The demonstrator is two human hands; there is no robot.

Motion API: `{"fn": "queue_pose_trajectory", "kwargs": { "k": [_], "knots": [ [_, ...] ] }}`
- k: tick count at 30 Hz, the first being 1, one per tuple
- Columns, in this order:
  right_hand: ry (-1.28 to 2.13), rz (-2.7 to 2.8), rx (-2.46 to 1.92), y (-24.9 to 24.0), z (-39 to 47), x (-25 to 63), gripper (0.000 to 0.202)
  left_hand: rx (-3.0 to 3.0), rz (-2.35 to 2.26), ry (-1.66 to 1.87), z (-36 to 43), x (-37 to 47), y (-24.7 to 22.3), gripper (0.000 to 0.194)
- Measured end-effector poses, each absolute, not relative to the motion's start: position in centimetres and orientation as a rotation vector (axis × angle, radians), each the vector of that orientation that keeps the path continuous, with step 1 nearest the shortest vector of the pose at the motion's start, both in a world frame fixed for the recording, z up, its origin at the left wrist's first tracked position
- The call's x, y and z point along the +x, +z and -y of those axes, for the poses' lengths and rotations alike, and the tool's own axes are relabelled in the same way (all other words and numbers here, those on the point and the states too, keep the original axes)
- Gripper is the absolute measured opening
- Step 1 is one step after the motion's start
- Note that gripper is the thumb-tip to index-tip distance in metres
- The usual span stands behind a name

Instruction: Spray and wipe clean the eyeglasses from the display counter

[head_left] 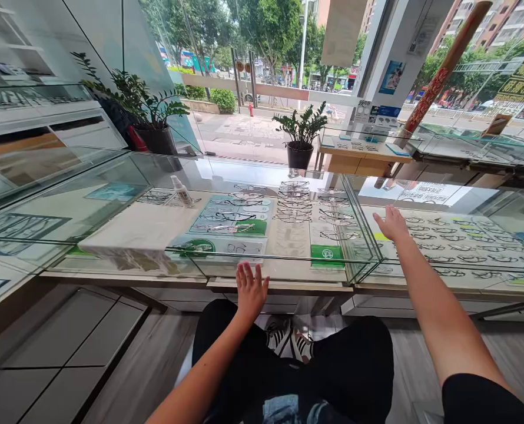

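Note:
My left hand [251, 290] is at the front edge of a glass display case [284, 287], palm down, its fingers spread and holding nothing. Farther right, my right hand [391, 224] is over the glass top beside the joint between two cases, fingers apart and empty. Under the glass lie rows of eyeglasses [294, 203], a green card [327, 254] and a white spray bottle [181, 191]. More eyeglasses [458, 238] fill the right-hand case. A pale cloth [133, 232] is spread inside at the left.
Two potted plants [300, 154] [156, 138] stand beyond the counter, before a window onto a street. A small table [363, 154] with eyeglasses is behind at the right. My knees are below the case edge, above drawers [275, 303].

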State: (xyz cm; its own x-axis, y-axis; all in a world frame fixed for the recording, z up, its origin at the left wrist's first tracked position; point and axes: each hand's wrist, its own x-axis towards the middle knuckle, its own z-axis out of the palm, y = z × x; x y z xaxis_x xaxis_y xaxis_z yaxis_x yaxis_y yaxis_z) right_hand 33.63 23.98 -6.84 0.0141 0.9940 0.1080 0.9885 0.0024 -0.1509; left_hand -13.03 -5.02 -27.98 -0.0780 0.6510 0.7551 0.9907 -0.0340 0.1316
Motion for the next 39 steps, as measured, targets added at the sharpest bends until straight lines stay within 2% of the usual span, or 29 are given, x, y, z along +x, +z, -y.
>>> {"fn": "queue_pose_trajectory", "kwargs": {
  "k": [5, 9, 13, 15, 19, 22, 25, 28, 33, 39],
  "knots": [
    [0.104, 1.996, -2.190, -7.6, -24.6, 33.9, 0.109, -1.742, 1.849, -0.924, 3.8, -13.5, -28.2, 0.106],
    [0.138, 2.027, -2.233, -7.5, -24.7, 34.0, 0.108, -1.746, 1.863, -0.933, 3.2, -13.3, -28.1, 0.110],
    [0.149, 2.029, -2.240, -7.3, -24.5, 33.9, 0.109, -1.790, 1.859, -0.968, 4.9, -12.2, -26.3, 0.104],
    [0.170, 2.031, -2.239, -7.2, -24.3, 33.8, 0.110, -1.812, 1.883, -1.007, 6.5, -12.0, -24.2, 0.091],
    [0.185, 2.020, -2.239, -7.2, -24.0, 33.9, 0.111, -1.709, 1.876, -1.120, 8.7, -14.4, -16.7, 0.038],
    [0.153, 2.024, -2.228, -7.4, -24.1, 34.2, 0.109, -1.666, 1.762, -1.112, 7.7, -18.2, -9.4, 0.021],
    [0.129, 2.029, -2.223, -7.6, -24.3, 34.4, 0.107, -1.787, 1.756, -0.903, 5.2, -22.1, -3.6, 0.023],
    [0.127, 2.033, -2.217, -7.7, -24.5, 34.5, 0.107, -2.039, 1.788, -0.587, 2.6, -24.6, -0.9, 0.023],
    [0.125, 2.018, -2.198, -8.5, -25.1, 35.0, 0.109, -2.151, 1.847, -0.358, 0.1, -26.3, -0.7, 0.017],
    [0.117, 1.999, -2.155, -9.5, -25.8, 35.4, 0.112, -2.165, 1.892, -0.362, -1.4, -27.4, -0.7, 0.018]
  ]
}}
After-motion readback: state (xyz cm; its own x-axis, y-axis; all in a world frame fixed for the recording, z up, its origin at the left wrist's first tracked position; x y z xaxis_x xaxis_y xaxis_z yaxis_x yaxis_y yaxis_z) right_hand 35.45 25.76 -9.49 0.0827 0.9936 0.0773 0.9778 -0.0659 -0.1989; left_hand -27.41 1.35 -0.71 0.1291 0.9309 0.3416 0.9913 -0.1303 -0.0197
